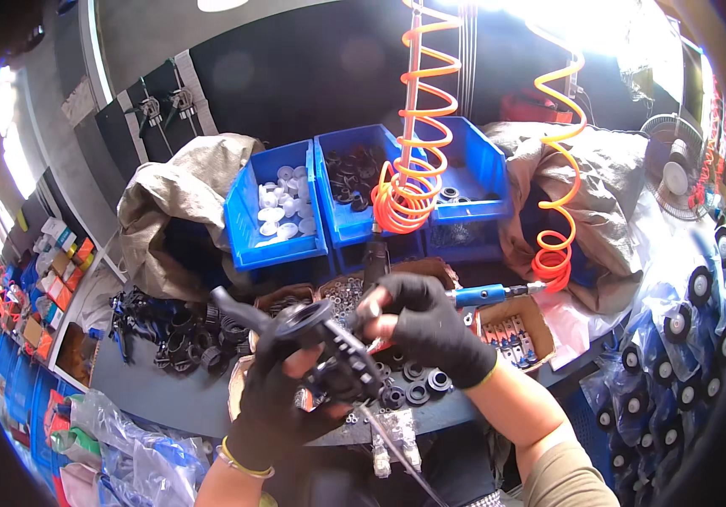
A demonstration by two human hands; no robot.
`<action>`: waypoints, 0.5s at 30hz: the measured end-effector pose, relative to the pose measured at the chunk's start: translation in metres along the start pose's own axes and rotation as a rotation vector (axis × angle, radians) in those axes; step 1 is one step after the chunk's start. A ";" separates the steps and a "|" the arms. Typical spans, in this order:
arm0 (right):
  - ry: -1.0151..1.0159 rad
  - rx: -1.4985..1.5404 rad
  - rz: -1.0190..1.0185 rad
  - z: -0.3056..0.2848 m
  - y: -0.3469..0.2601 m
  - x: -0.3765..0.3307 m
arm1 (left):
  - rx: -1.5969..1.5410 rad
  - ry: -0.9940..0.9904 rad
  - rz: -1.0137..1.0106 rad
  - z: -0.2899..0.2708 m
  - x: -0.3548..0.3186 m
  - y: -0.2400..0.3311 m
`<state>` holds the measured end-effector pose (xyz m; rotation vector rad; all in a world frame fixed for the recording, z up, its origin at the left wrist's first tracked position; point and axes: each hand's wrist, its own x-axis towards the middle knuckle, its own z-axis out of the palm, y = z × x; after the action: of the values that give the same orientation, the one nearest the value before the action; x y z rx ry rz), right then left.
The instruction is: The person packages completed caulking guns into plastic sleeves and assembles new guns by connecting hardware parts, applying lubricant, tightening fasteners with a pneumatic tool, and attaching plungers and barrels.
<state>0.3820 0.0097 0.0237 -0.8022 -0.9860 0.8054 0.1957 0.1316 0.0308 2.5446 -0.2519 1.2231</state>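
Observation:
My left hand (274, 401), in a black fingerless glove, grips a black plastic fitting (342, 363) with a round collar at its top and a handle-like arm toward the upper left. A thin metal rod (396, 448) slants down to the right from below the fitting. Just right of the collar is my right hand (435, 329), gloved the same way, its fingers curled and pinched together. Whatever is between those fingertips is too small and blurred to name. Black rings (418, 392) lie on the bench beneath the right hand.
Blue bins (278, 253) stand behind, one with white plastic caps (282, 207). Orange coiled hoses (405, 203) hang down, one ending at a blue air tool (479, 295). A cardboard box (540, 342) of small metal parts sits right; black parts (194, 338) pile left. Bagged wheels (675, 325) fill the far right.

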 end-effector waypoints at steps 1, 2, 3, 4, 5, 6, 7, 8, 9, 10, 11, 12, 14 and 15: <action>-0.017 -0.056 -0.030 0.011 -0.008 -0.007 | -0.045 0.009 0.011 0.004 0.004 0.003; -0.035 -0.111 -0.059 0.017 -0.014 -0.012 | -0.087 0.017 0.021 0.005 0.006 0.007; -0.093 -0.187 -0.060 0.016 -0.018 -0.013 | -0.128 0.007 0.041 0.005 0.009 0.011; -0.095 -0.189 -0.068 0.015 -0.023 -0.015 | -0.124 0.009 0.048 0.004 0.012 0.018; -0.134 -0.255 -0.127 0.013 -0.028 -0.019 | -0.107 -0.014 0.059 0.002 0.016 0.026; -0.175 -0.321 -0.185 0.013 -0.035 -0.023 | -0.088 -0.033 0.068 -0.001 0.017 0.035; -0.203 -0.308 -0.161 0.016 -0.043 -0.027 | -0.153 -0.106 0.021 -0.002 0.016 0.039; -0.207 -0.312 -0.164 0.019 -0.051 -0.031 | -0.150 -0.101 0.025 -0.003 0.015 0.044; -0.272 -0.351 -0.227 0.020 -0.058 -0.034 | -0.110 -0.082 0.040 -0.003 0.014 0.048; -0.335 -0.389 -0.290 0.022 -0.064 -0.038 | -0.070 -0.063 0.055 -0.002 0.014 0.051; -0.275 -0.371 -0.236 0.025 -0.064 -0.048 | -0.069 -0.047 0.074 -0.001 0.009 0.056; -0.244 -0.365 -0.186 0.030 -0.069 -0.059 | -0.068 -0.043 0.076 -0.001 0.008 0.061; -0.102 -0.268 -0.158 0.055 -0.070 -0.084 | -0.035 0.019 0.146 -0.003 0.004 0.074; -0.081 -0.239 -0.170 0.064 -0.069 -0.096 | -0.078 0.038 0.137 -0.003 -0.001 0.079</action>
<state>0.3059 -0.0925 0.0671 -0.8816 -1.2208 0.5839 0.1701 0.0584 0.0478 2.4693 -0.4630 1.2834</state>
